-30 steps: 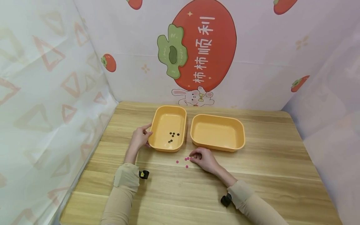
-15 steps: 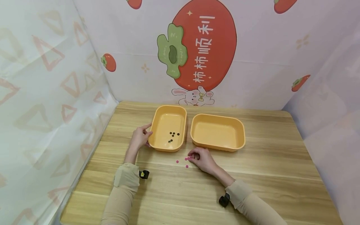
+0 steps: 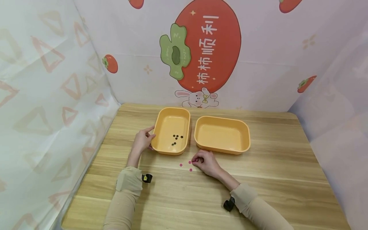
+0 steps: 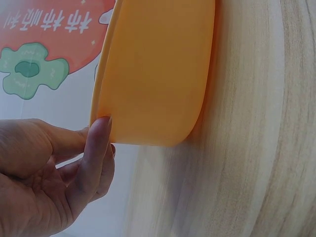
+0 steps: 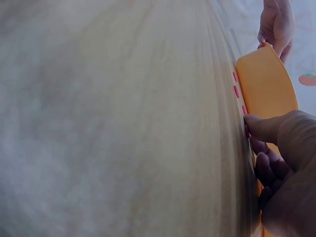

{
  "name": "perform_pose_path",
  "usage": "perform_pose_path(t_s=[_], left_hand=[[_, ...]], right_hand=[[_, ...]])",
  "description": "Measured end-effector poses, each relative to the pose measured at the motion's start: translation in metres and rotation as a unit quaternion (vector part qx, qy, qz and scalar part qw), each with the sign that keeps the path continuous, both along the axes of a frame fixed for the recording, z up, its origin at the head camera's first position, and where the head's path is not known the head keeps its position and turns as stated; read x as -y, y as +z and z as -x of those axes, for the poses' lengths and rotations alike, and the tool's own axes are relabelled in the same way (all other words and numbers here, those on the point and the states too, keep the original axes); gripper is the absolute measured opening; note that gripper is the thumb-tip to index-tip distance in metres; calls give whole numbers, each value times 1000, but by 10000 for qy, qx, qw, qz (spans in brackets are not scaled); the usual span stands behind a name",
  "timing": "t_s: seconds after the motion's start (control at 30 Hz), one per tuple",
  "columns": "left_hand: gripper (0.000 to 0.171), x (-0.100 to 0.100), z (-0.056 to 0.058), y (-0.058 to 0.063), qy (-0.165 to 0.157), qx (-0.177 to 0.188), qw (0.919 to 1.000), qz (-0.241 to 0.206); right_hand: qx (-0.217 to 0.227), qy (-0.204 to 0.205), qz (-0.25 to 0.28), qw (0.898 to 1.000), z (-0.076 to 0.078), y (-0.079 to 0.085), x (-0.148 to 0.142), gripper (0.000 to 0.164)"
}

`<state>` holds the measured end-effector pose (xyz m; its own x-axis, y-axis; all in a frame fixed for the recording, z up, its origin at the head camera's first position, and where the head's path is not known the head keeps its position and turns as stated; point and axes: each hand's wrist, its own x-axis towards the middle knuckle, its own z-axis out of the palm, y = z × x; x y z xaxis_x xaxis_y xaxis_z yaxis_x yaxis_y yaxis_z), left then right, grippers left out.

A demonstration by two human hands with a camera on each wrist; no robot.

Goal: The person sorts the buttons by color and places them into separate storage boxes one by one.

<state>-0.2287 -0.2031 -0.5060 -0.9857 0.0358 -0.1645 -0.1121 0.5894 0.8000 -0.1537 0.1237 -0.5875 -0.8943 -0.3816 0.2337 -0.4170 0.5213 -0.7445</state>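
My left hand (image 3: pixel 142 140) pinches the left rim of a yellow-orange plastic bin (image 3: pixel 186 127); in the left wrist view, thumb and fingers close over its edge. Several small black discs (image 3: pixel 176 138) lie on that bin's floor. Just in front of it on the table, my right hand (image 3: pixel 208 163) has thumb and forefinger together on a small pink disc (image 5: pixel 247 131), mostly hidden by the fingertips. Beside them lie three more pink discs, one left (image 3: pixel 181 165), one nearer me (image 3: pixel 191 170) and one right at the fingertips (image 3: pixel 189 162).
A second yellow-orange bin (image 3: pixel 245 150) sits crosswise to the right of the first, behind my right hand. Both stand on a wood-grain table (image 3: pixel 273 172). A printed cloth wall (image 3: pixel 264 83) borders the table's back, with cloth at both sides.
My right hand has shifted slightly left over the pink discs, and fewer of them show beside its fingertips. The left hand and both bins have stayed in place.
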Motion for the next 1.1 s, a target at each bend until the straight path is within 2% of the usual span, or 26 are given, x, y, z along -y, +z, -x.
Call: perform_pose_path(t_s=[0.13,0.37,0.6,0.87,1.1], left_hand=[[53,0,-1,0,-2,-53,10000,62],[53,0,-1,0,9,-65,10000,10],[54,0,-1,0,-16,-87,9999,50],[54,-2,-1,3,-9,33,10000,17],[54,-1,-2,3,-13,-19,10000,37]], right_hand=[[-114,-36,-81,9999,0,-1,0,14],[240,-254,-52,9994,-1,2,1,15],[746,-219,661,9948,-2,5,-3,2],[1297,-293,1098,9850,-5,12,-13,11],[1144,-369,1176,9858,-12,32,-21,11]])
